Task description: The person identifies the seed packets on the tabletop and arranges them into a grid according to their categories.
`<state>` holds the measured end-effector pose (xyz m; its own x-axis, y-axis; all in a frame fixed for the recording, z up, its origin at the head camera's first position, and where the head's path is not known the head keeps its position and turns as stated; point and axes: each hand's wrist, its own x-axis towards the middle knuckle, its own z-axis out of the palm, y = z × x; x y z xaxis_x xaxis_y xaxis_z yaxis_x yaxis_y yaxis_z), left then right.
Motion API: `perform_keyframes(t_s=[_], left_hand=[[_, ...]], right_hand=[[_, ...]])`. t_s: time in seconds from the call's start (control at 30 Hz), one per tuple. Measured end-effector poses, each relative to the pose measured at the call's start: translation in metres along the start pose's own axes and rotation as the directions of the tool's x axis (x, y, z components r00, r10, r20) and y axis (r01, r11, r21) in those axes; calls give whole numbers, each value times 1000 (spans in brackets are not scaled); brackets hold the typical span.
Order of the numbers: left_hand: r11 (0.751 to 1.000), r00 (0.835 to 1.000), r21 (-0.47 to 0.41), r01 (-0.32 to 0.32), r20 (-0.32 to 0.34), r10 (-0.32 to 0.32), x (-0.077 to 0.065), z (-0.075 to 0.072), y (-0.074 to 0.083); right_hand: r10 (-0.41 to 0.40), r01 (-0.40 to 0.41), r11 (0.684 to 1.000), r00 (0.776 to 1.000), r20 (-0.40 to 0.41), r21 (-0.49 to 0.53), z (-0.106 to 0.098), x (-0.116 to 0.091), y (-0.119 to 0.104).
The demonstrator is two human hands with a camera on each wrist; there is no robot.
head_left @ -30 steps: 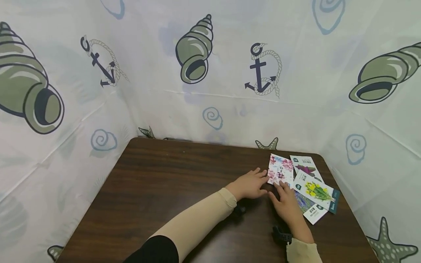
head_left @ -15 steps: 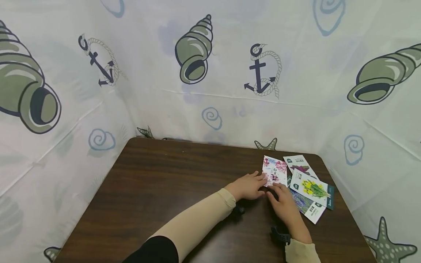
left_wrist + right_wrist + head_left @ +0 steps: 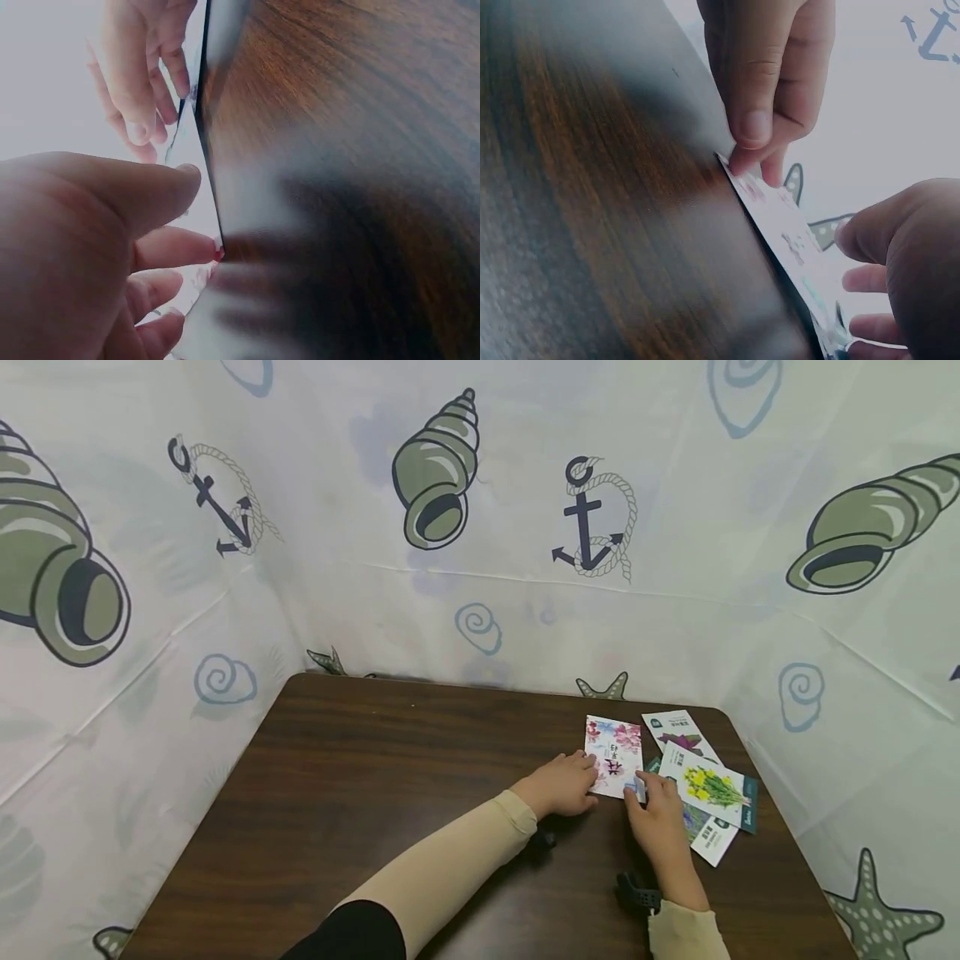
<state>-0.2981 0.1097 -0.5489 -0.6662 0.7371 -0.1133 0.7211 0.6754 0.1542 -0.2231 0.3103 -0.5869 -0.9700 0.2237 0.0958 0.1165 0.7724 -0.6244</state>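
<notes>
A flat packet printed with pink blossoms (image 3: pixel 615 743), like a seed packet, lies on the brown table at the right. The left hand (image 3: pixel 558 785) rests at its left edge, fingertips on the packet and thumb below. At its lower right corner is the right hand (image 3: pixel 662 831), with fingertips on the corner and thumb close to the bottom edge. Both hands have loosely extended fingers. In the right wrist view the blossom packet (image 3: pixel 784 232) lies between the two hands. Right of it are overlapping packets: yellow flowers (image 3: pixel 708 787) on top, a magenta flower packet (image 3: pixel 673 724) behind, and a purple flower packet (image 3: pixel 712 842) partly covered.
The dark wooden table (image 3: pixel 360 777) extends left of the hands, and the packets lie near its right edge. A pale cloth (image 3: pixel 525 635) with shells, anchors and starfish surrounds it at the back and sides. Each wrist wears a small black camera (image 3: pixel 637 893).
The blossom packet has slid left, away from the overlapping packets. The right hand has shifted right along its bottom edge to the corner. The left hand stays at the left edge. The head view shifts slightly.
</notes>
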Motion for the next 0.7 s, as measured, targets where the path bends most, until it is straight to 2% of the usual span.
perform_keyframes(t_s=[0.13,0.3,0.4,0.57,0.7], left_hand=[[1000,1000,9,6,-24,-6,-2,1,-1],[999,998,47,-14,-63,17,-4,2,0],[995,997,95,-20,-76,28,-6,1,1],[993,996,121,5,-85,6,-12,-1,1],[997,997,79,15,-70,-9,-16,1,-1]], right_hand=[[-73,73,997,997,-25,-23,1,0,-2],[-177,177,983,984,-9,-39,3,-5,-6],[-269,269,963,963,14,-32,6,-7,-10],[-415,416,909,908,55,-10,16,-9,-14],[-439,442,897,891,117,-1,19,-12,-24]])
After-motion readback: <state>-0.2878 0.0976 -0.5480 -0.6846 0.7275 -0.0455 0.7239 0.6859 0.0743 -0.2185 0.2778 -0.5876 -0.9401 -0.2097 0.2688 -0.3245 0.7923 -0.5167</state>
